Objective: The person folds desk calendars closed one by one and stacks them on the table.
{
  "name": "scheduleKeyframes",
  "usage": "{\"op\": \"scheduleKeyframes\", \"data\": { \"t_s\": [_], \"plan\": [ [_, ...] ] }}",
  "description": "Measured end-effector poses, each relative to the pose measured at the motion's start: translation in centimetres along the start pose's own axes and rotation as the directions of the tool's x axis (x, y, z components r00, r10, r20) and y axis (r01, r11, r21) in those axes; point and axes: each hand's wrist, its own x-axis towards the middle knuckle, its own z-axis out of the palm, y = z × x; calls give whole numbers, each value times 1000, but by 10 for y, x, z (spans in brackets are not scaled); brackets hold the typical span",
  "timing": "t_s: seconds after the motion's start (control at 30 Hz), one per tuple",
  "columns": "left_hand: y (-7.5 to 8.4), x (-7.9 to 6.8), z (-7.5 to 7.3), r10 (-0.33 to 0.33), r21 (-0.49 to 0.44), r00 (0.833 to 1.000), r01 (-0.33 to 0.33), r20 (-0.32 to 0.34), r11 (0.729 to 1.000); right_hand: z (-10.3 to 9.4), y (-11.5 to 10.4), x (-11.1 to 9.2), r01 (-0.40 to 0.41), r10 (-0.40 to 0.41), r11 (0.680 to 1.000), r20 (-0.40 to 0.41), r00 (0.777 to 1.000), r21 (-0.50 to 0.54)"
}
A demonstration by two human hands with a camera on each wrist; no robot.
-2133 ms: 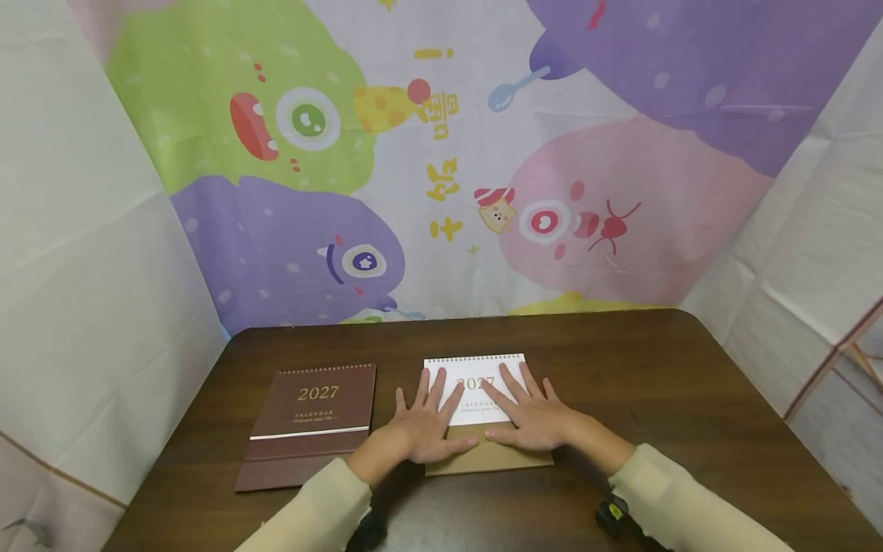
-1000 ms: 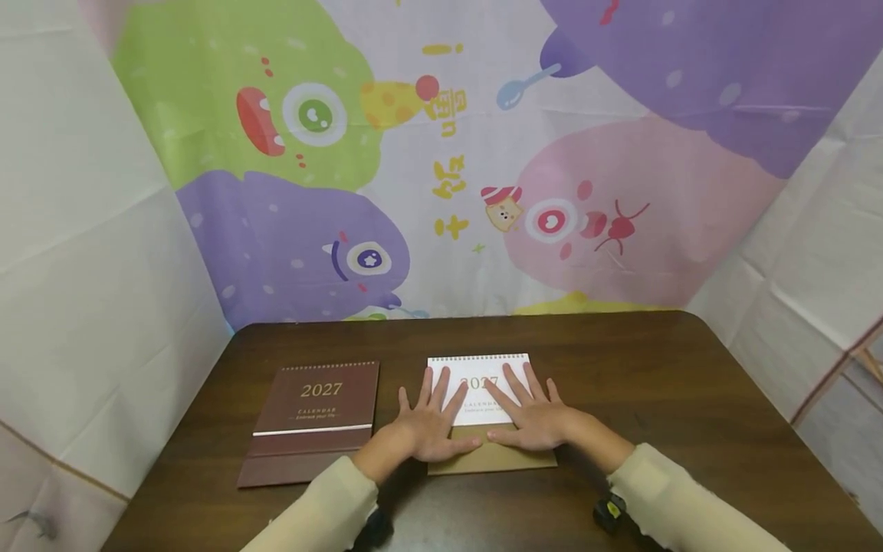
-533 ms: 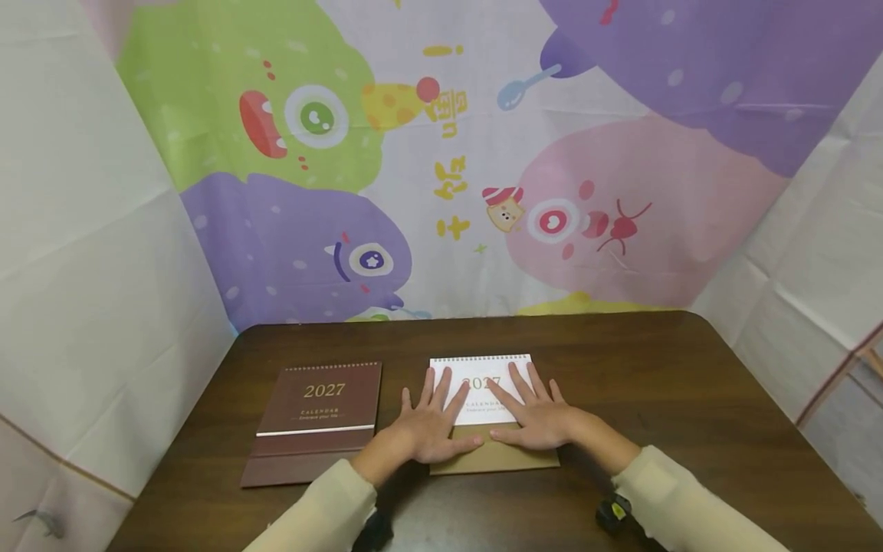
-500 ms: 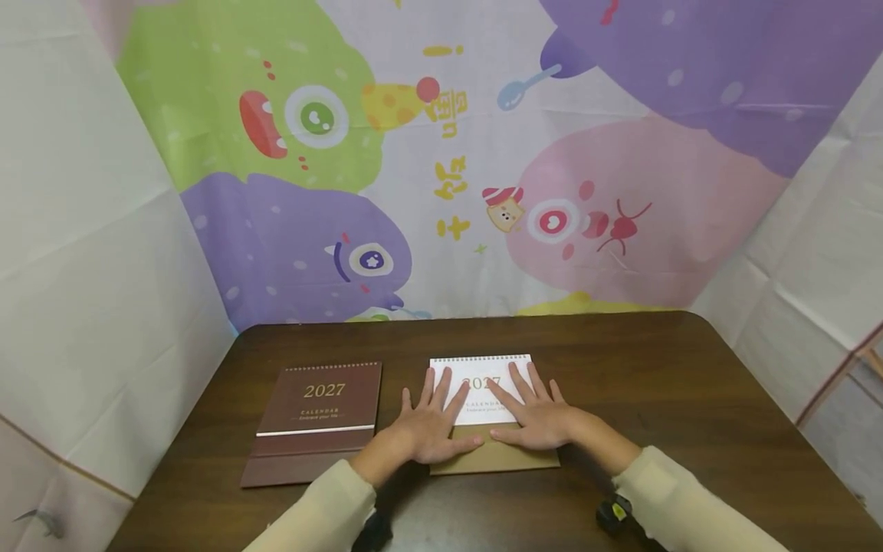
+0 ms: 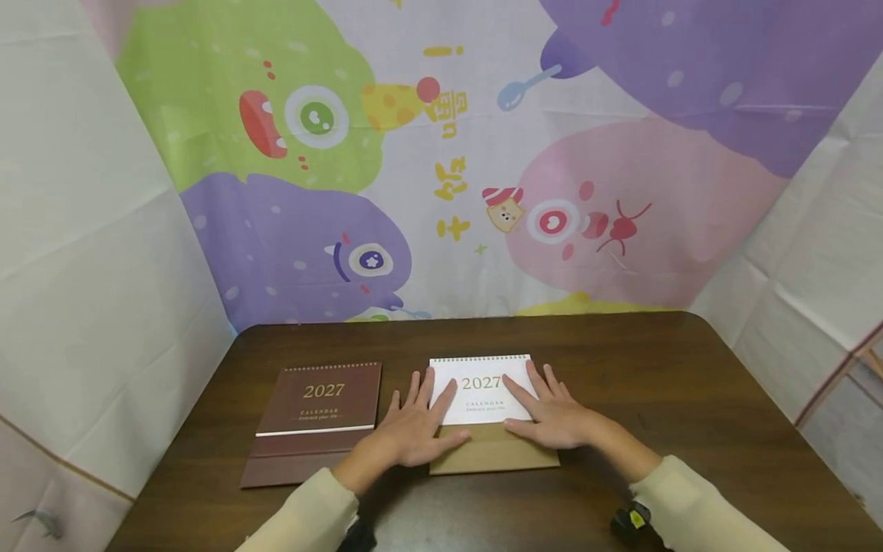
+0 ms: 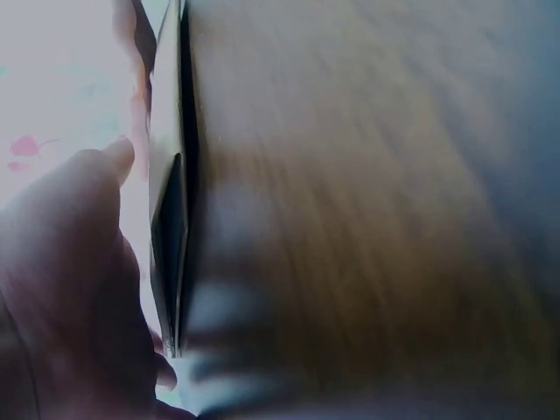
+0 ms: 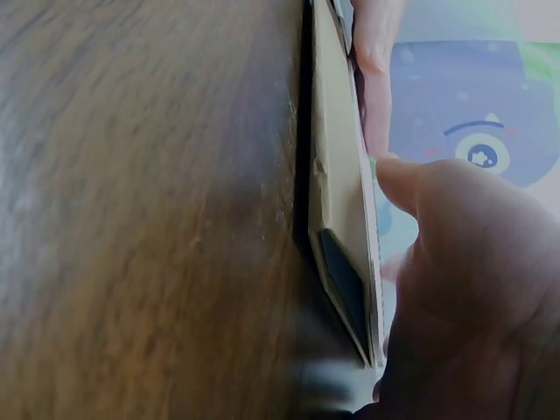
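Note:
A white-covered 2027 desk calendar [image 5: 481,399] with a tan base lies on the table, its spiral binding at the far edge. My left hand [image 5: 412,429] is spread with straight fingers at its left side, the fingertips by its left edge. Across from it, my right hand [image 5: 555,418] is spread at the right side, thumb and index over the cover and base. In the left wrist view the tan calendar base [image 6: 168,184] shows edge-on with a dark gap. The right wrist view has the same folded base [image 7: 341,175] beside my hand.
To the left lies a maroon 2027 desk calendar [image 5: 320,406] with a silver stripe. Both rest on a dark wooden table [image 5: 621,368]. Behind it hangs a cartoon-printed cloth [image 5: 448,291], with white sheets at both sides.
My hands have moved apart, the left one leftward and the right one rightward, uncovering more of the white cover. Both calendars stay in place.

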Motion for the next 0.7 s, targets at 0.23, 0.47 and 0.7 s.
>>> {"op": "scheduleKeyframes", "data": {
  "t_s": [0.23, 0.47, 0.7],
  "plan": [
    [1, 1, -2, -48, -36, 997, 46, -61, 998, 6, 9, 5, -40, 41, 999, -96, 995, 20],
    [1, 0, -5, -55, -86, 989, 43, -140, 995, 6, 13, 11, 47, -34, 998, -231, 972, 51],
    [-1, 2, -6, -85, -184, 967, 41, -239, 982, 16, 28, 21, 59, -54, 998, -313, 948, 5]
  ]
}}
